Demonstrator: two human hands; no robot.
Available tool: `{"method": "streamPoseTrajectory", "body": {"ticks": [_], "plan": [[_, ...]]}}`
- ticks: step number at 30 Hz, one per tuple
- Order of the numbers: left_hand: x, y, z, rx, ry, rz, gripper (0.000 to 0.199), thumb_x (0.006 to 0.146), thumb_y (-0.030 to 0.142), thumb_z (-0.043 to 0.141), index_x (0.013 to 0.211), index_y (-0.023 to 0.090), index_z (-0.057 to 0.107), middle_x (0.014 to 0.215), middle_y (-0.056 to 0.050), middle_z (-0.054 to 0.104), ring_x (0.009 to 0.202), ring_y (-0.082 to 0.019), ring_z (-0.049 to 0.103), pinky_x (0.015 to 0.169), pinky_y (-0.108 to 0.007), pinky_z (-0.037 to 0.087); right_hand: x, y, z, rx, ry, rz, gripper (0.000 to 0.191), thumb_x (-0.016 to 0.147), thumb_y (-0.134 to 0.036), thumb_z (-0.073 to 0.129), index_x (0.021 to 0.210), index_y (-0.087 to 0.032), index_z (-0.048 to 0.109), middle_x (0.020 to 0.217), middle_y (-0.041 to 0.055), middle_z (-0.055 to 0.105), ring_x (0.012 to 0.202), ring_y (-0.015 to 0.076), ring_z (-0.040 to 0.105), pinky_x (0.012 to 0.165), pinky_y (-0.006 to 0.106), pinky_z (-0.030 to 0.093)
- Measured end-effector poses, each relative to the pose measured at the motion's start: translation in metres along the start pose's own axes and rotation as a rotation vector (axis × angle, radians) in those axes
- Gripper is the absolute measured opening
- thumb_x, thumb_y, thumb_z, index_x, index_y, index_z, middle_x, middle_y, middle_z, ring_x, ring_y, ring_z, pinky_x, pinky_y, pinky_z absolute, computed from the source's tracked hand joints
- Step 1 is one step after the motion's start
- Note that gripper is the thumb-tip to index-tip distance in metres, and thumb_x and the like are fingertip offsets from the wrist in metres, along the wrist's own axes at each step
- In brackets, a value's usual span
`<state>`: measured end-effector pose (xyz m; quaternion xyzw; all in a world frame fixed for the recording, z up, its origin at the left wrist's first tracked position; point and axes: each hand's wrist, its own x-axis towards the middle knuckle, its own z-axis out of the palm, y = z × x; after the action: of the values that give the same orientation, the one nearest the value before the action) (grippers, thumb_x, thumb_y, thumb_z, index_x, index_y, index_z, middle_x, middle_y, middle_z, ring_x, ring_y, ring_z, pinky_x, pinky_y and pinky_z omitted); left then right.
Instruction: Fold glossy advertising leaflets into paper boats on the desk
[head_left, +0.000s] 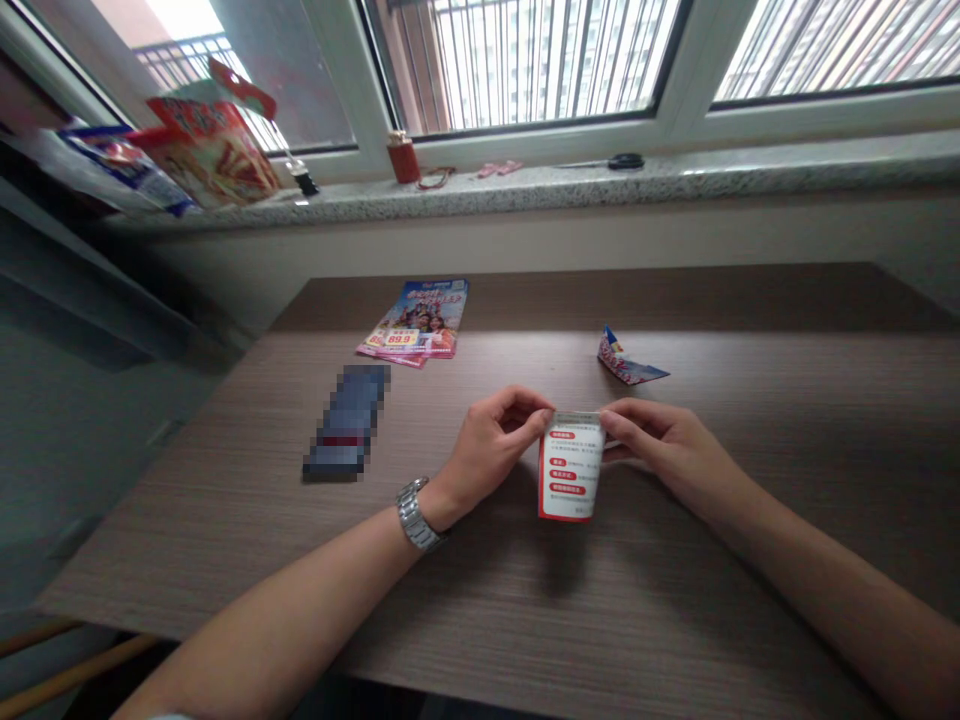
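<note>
- Because left hand and right hand each pinch a top corner, the leaflet hangs above the table, its upper edge apparently held taut.
- Folded paper stands just beyond.
- Flyers and a pixelated dark object lie left, presumably for elbow room.

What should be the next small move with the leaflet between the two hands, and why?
Probably the left hand should slide along the top edge of the leaflet toward the right hand, pressing it into a crease. Both hands pinch the upper corners, so that edge seems well controlled, and a folded paper piece on the table suggests folding.
</note>
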<state>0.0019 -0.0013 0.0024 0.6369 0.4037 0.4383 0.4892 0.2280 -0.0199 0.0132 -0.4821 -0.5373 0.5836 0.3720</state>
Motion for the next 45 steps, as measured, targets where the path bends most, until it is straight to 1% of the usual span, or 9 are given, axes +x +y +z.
{"method": "streamPoseTrajectory", "body": {"ticks": [4, 10, 16, 20, 24, 28, 34, 40, 45], "plan": [[0.000, 0.001, 0.001, 0.001, 0.004, -0.003, 0.018, 0.090, 0.032, 0.071, 0.095, 0.014, 0.070, 0.087, -0.005, 0.073, 0.077, -0.013, 0.067, 0.070, -0.023, 0.055, 0.000, 0.001, 0.000, 0.018, 0.013, -0.002, 0.041, 0.083, -0.062, 0.071, 0.090, -0.021, 0.074, 0.090, 0.0058, 0.077, 0.085, 0.0258, 0.074, 0.081, 0.041, 0.064], [0.000, 0.000, 0.001, 0.025, 0.006, 0.017, 0.017, 0.091, 0.031, 0.070, 0.095, 0.014, 0.070, 0.087, -0.005, 0.073, 0.077, -0.013, 0.067, 0.070, -0.023, 0.055, 0.002, 0.005, -0.001, 0.008, 0.040, -0.002, 0.039, 0.083, -0.060, 0.072, 0.091, -0.022, 0.075, 0.093, 0.0065, 0.077, 0.089, 0.0272, 0.074, 0.085, 0.042, 0.063], [-0.002, 0.000, 0.000, 0.021, 0.029, 0.033, 0.016, 0.092, 0.031, 0.070, 0.096, 0.015, 0.070, 0.088, -0.004, 0.073, 0.078, -0.012, 0.067, 0.071, -0.022, 0.054, 0.003, 0.007, 0.000, 0.131, 0.056, 0.023, 0.028, 0.083, -0.049, 0.076, 0.092, -0.022, 0.074, 0.093, 0.0046, 0.077, 0.087, 0.0232, 0.073, 0.082, 0.036, 0.062], [-0.003, -0.001, -0.001, 0.028, 0.040, 0.037, 0.015, 0.092, 0.030, 0.070, 0.096, 0.016, 0.070, 0.088, -0.003, 0.073, 0.079, -0.011, 0.067, 0.071, -0.021, 0.054, 0.003, 0.008, -0.001, 0.210, 0.047, 0.056, 0.026, 0.081, -0.044, 0.080, 0.094, -0.023, 0.072, 0.092, 0.0029, 0.075, 0.085, 0.0211, 0.072, 0.078, 0.034, 0.062], [-0.004, 0.000, 0.000, 0.057, 0.019, 0.062, 0.014, 0.093, 0.029, 0.070, 0.096, 0.016, 0.071, 0.090, -0.004, 0.073, 0.079, -0.012, 0.068, 0.073, -0.021, 0.054, 0.002, 0.009, -0.002, 0.222, 0.057, 0.052, 0.023, 0.081, -0.042, 0.081, 0.089, -0.022, 0.072, 0.087, 0.0019, 0.074, 0.083, 0.0190, 0.070, 0.078, 0.032, 0.061], [-0.004, 0.002, 0.000, 0.074, 0.016, 0.073, 0.014, 0.093, 0.028, 0.069, 0.095, 0.015, 0.070, 0.089, -0.004, 0.073, 0.078, -0.012, 0.068, 0.073, -0.022, 0.055, 0.004, 0.012, -0.003, 0.242, 0.030, 0.030, 0.021, 0.082, -0.040, 0.081, 0.085, -0.022, 0.072, 0.084, 0.0013, 0.073, 0.082, 0.0177, 0.069, 0.079, 0.031, 0.060], [-0.004, 0.001, 0.000, 0.089, 0.018, 0.060, 0.013, 0.094, 0.028, 0.068, 0.097, 0.016, 0.071, 0.089, -0.003, 0.074, 0.079, -0.011, 0.068, 0.072, -0.021, 0.055, 0.006, 0.013, -0.003, 0.302, 0.013, 0.034, 0.021, 0.081, -0.039, 0.082, 0.082, -0.021, 0.071, 0.084, 0.0009, 0.072, 0.081, 0.0156, 0.068, 0.079, 0.029, 0.058], [-0.003, 0.000, -0.001, 0.097, 0.016, 0.046, 0.014, 0.094, 0.029, 0.068, 0.098, 0.016, 0.071, 0.091, -0.004, 0.074, 0.080, -0.012, 0.069, 0.073, -0.022, 0.055, 0.006, 0.007, -0.002, 0.330, 0.018, 0.085, 0.025, 0.078, -0.040, 0.084, 0.080, -0.020, 0.070, 0.081, 0.0012, 0.071, 0.080, 0.0159, 0.067, 0.078, 0.029, 0.058], [-0.004, 0.000, -0.001, 0.118, 0.019, 0.028, 0.014, 0.094, 0.029, 0.068, 0.097, 0.015, 0.071, 0.090, -0.004, 0.074, 0.080, -0.013, 0.069, 0.073, -0.022, 0.055, 0.007, 0.011, -0.004, 0.341, 0.014, 0.132, 0.024, 0.078, -0.039, 0.085, 0.083, -0.019, 0.071, 0.084, 0.0017, 0.072, 0.082, 0.0156, 0.068, 0.080, 0.029, 0.058]]}}
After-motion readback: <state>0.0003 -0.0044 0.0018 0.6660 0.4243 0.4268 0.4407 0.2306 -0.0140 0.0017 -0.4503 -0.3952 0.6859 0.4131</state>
